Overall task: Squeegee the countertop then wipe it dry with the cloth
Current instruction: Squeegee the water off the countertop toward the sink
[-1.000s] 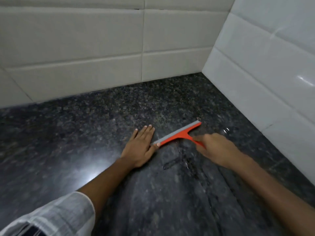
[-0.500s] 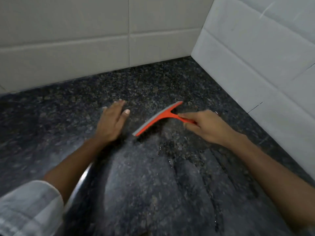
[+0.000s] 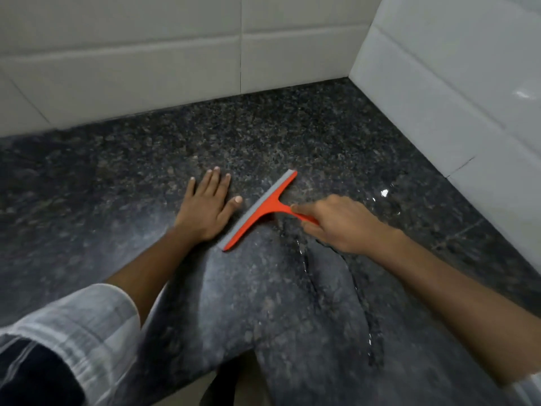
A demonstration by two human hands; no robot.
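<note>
Head view: the orange squeegee (image 3: 260, 210) is held by its handle in the right hand (image 3: 341, 222), fingers curled round it, with the blade set diagonally on the dark granite countertop (image 3: 123, 183). The left hand (image 3: 206, 205) is laid flat, fingers straight, just beside the blade's lower end. Compared with half a second ago, the blade has been carried back toward the person, so another stroke is probably under way. Water streaks (image 3: 366, 312) are left behind the right hand, and a puddle (image 3: 386, 197) glints near the tiled right wall (image 3: 456, 92). Open room lies leftward; the corner is close. No cloth is seen.
</note>
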